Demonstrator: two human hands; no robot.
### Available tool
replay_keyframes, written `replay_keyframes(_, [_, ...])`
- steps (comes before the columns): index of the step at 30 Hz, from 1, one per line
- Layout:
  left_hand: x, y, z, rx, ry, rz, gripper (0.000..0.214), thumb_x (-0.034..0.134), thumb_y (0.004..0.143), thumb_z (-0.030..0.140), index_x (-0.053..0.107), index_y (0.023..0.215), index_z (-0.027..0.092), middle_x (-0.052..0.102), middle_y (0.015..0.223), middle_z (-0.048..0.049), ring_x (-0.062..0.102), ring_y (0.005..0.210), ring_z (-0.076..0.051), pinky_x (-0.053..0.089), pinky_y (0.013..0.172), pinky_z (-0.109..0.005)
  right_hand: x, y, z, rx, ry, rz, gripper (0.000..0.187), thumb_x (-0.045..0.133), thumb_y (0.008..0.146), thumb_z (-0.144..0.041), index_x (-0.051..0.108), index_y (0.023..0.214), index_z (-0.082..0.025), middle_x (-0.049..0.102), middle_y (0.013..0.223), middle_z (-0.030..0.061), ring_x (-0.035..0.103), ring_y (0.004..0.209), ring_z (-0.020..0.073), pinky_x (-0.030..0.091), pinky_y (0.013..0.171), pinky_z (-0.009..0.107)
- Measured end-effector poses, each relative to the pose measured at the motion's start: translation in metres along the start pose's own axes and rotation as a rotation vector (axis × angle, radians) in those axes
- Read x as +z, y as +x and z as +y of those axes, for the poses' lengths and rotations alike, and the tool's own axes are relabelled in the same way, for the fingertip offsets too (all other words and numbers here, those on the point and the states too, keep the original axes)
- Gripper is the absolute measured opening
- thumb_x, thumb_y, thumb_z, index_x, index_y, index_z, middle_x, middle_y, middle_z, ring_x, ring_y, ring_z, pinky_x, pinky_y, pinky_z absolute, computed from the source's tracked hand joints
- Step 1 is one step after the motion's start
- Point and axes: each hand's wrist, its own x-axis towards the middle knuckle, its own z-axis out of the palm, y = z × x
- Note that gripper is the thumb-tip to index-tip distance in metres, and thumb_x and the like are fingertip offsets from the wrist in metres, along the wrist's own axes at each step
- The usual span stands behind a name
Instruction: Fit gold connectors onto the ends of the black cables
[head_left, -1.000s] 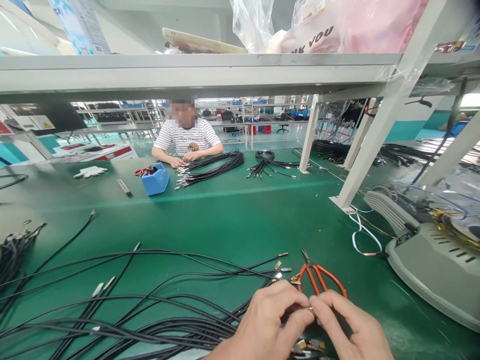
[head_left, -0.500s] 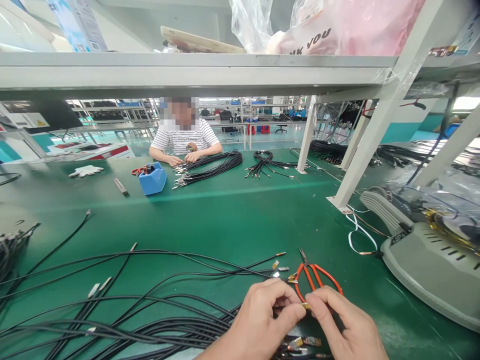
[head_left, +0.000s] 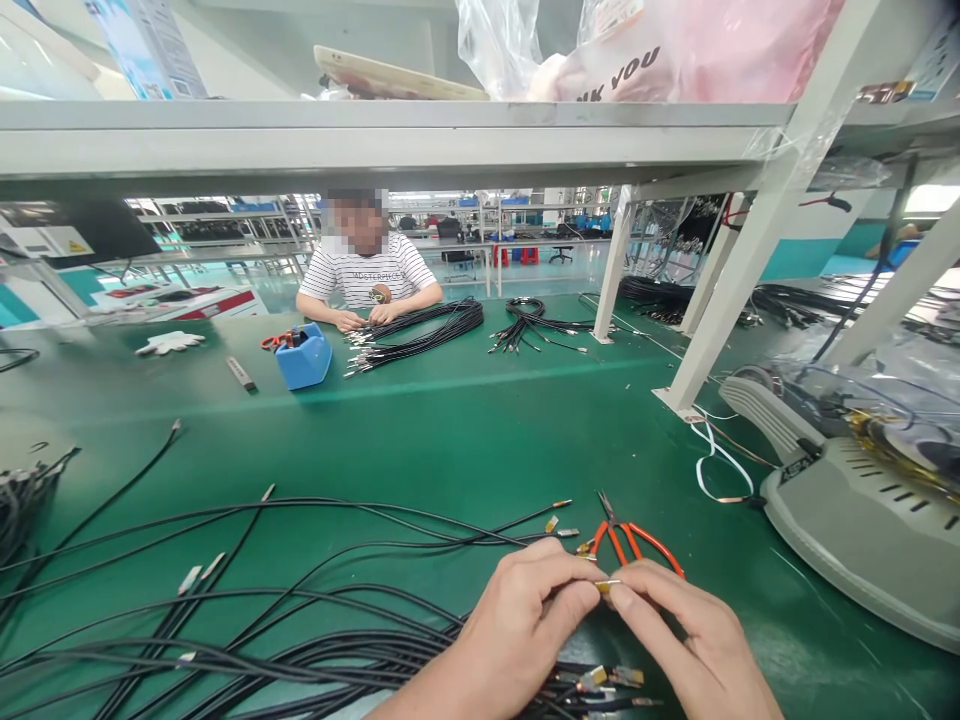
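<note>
My left hand (head_left: pixel 517 630) and my right hand (head_left: pixel 694 640) meet at the near edge of the green bench mat (head_left: pixel 465 430). Both pinch a small gold-tipped cable end (head_left: pixel 606 586) between thumb and forefinger. Black cables (head_left: pixel 247 620) with metal tips spread out to the left of my hands. Just beyond my fingers lie orange-handled scissors (head_left: pixel 634 545). More gold-tipped ends (head_left: pixel 607 680) lie under my wrists.
A grey machine (head_left: pixel 855 500) sits at the right with a white strap (head_left: pixel 716 460) beside it. White shelf legs (head_left: pixel 739 240) stand on the bench. Across the bench a person in a striped shirt (head_left: pixel 371 275) handles a cable bundle (head_left: pixel 427 335) next to a blue box (head_left: pixel 304 358).
My hands have shifted slightly up and left while still pinching the cable end. The view tilted a little, so more gold-tipped ends show under my wrists.
</note>
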Motion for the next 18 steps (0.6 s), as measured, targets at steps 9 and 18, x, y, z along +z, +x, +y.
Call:
replay_keyframes(9, [-0.013,0.016,-0.025,-0.134,0.174,0.306,0.019,0.055,0.091,0.027,0.071,0.083,0.021,0.06,0.074,0.0002,0.053,0.069,-0.016,0.04,0.063,-0.026,-0.01,0.005,0.01,-0.003,-0.269,-0.206,0.019,0.046,0.094,-0.031,0.06,0.083,-0.026,0.067,0.087,-0.0004,0.061,0.082,0.018,0.047,0.073,0.027])
replay_keyframes(18, [0.007,0.003,-0.025,0.353,0.483,0.204,0.029,0.044,0.092,0.006,0.063,0.11,0.019,0.065,0.103,-0.0091,0.059,0.089,-0.021,0.05,0.079,-0.034,-0.012,0.003,0.021,-0.075,-0.421,-0.285,0.021,0.043,0.094,-0.02,0.052,0.075,-0.022,0.059,0.085,0.0015,0.055,0.083,0.0209,0.043,0.073,0.035])
